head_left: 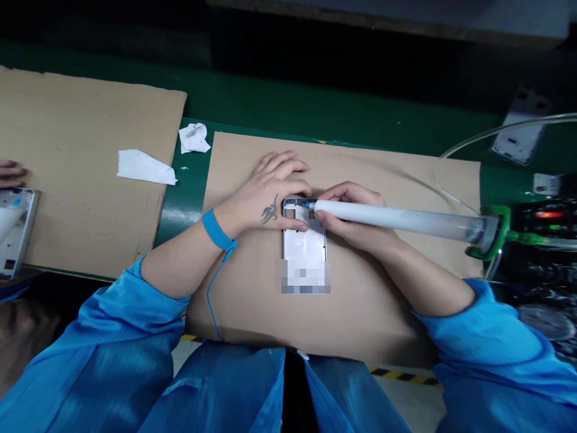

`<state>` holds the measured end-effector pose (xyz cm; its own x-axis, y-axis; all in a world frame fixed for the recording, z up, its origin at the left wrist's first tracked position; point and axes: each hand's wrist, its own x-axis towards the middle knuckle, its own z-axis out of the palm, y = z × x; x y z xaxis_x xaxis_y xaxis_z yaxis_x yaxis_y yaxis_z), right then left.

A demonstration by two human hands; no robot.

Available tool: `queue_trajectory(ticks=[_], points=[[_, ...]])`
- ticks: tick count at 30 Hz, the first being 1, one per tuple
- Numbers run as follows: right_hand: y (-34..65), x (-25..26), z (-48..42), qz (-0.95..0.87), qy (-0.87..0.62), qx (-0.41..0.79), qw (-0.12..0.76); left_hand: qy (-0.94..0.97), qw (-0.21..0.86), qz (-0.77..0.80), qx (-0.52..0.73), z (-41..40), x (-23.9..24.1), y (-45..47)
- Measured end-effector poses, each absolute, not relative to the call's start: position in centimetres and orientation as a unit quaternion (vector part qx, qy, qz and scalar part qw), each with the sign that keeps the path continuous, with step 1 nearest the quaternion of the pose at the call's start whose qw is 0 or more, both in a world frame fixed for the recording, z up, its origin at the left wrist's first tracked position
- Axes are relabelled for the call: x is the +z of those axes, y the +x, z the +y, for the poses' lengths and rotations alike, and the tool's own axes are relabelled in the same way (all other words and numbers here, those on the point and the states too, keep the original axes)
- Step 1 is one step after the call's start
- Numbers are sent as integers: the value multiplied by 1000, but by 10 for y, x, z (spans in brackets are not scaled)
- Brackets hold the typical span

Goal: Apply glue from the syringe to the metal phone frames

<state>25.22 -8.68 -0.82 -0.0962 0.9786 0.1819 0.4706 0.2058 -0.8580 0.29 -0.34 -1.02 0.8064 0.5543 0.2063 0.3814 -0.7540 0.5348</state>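
A phone frame [305, 246] with a silvery-white inner face lies flat on the cardboard sheet; a blurred patch covers its lower end. My left hand [274, 192] rests at its upper left, the thumb across the inner face and the index finger at the top edge. In my right hand [356, 219] is a large white glue syringe [396, 219], pinched near its front end and lying nearly level. Its blue tip [306, 205] is over the frame's top end; whether it touches cannot be seen. A green cap [500, 233] closes the syringe's rear.
A clear hose [500, 129] arcs over the right side, near dark equipment with a red light [550, 214]. Another phone frame [520, 129] lies back right. White paper scraps [146, 167] are at left, where a co-worker's hand [11, 173] touches another frame [24, 228].
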Motion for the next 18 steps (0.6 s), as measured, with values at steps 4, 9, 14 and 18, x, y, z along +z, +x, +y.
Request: queue_trajectory(ticks=[4,9,14,18], points=[[253,-8,-87,-671,-548,317,387,918,240,261,177,-3,-11,3],[253,-8,-87,-666,-552,319,387,914,257,257,180,-3,-10,3],[254,-8,-87,-666,-549,323,389,914,253,260,180,-3,-9,3],[254,-7,-88,-658,-557,324,390,914,255,263,176,-3,-10,4]])
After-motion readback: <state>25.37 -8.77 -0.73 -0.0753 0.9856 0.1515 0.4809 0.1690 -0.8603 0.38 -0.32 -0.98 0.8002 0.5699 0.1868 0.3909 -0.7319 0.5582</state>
